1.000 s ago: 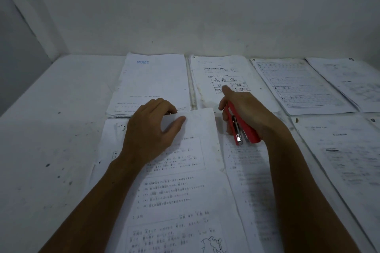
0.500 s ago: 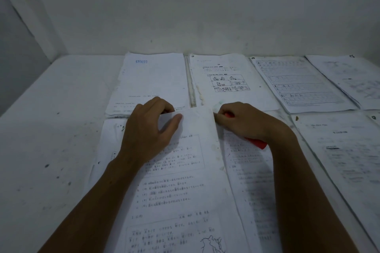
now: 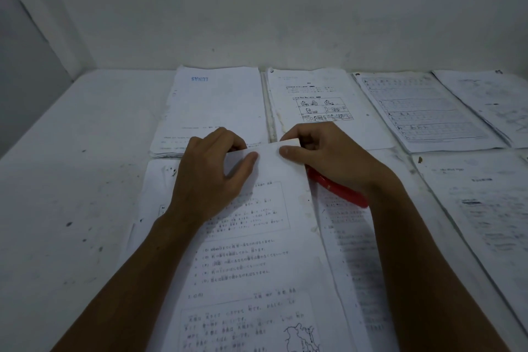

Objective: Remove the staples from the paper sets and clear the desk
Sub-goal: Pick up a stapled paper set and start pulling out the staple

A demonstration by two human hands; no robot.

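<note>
A printed paper set (image 3: pixel 257 251) lies in front of me on the white desk (image 3: pixel 71 194). My left hand (image 3: pixel 211 177) grips its top edge, thumb on top and fingers curled behind the lifted sheet. My right hand (image 3: pixel 328 157) pinches the top right corner of the same set between thumb and fingers. A red stapler (image 3: pixel 340 191) lies under my right palm, mostly hidden by the hand and wrist. I cannot tell whether the hand still holds it. No staple can be made out.
Several other paper sets lie around: one marked in blue (image 3: pixel 214 106) and one with cartoon panels (image 3: pixel 317 106) at the back, ruled sheets (image 3: pixel 420 111) at the back right, another (image 3: pixel 485 208) at the right. The desk's left part is bare and speckled. A wall stands behind.
My right hand, which held the red stapler upright a second ago, has come down and left to the paper's top right corner and now pinches it. My left hand stays on the top edge.
</note>
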